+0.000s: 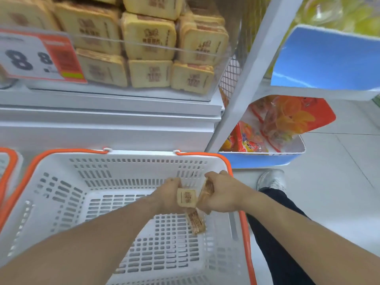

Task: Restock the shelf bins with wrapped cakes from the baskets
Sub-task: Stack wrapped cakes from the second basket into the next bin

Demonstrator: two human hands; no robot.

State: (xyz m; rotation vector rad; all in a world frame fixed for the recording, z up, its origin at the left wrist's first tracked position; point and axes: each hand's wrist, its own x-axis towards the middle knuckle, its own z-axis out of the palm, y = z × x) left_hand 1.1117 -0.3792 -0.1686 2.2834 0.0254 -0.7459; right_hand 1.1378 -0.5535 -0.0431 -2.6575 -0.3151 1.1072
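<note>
Both hands reach down into a white basket (51, 202) with orange handles that stands on the floor below the shelf. The left hand (167, 197) grips a wrapped cake (186, 198), printed face up, and the right hand (223, 193) curls round another wrapped cake (206, 191) held on edge. A third cake (195, 222) lies on the basket's slotted bottom just beneath them. Above, the clear shelf bin (216, 85) holds stacked cakes behind a price tag (39, 56).

Basket (115, 173) open above — shelf bin (144, 48) stacked high.
</note>
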